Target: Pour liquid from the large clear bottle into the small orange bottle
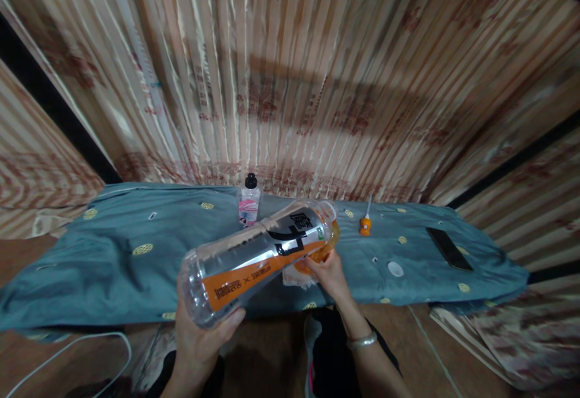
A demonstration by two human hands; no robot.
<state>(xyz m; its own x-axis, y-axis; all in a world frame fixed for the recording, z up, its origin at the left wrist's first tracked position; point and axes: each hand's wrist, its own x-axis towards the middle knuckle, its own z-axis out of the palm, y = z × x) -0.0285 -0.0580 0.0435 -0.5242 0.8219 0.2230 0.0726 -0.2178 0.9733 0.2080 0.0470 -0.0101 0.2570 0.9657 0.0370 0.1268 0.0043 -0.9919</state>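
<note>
My left hand (199, 334) grips the base of a large clear plastic bottle (258, 256) with an orange, black and silver label. The bottle is tipped almost flat, its neck pointing right and away, with orange liquid gathered at the neck end. Its mouth sits over a small clear container (312, 265) that my right hand (330, 272) holds on the blue cloth; orange liquid shows in it. A silver bracelet is on my right wrist.
A low surface under a blue patterned cloth (113, 253) carries a small pink-labelled bottle with a black cap (249, 202), an orange dropper-like piece (365, 223), a white cap (395, 269) and a dark phone (449, 248). Striped curtains hang behind. A white cable (67, 349) lies lower left.
</note>
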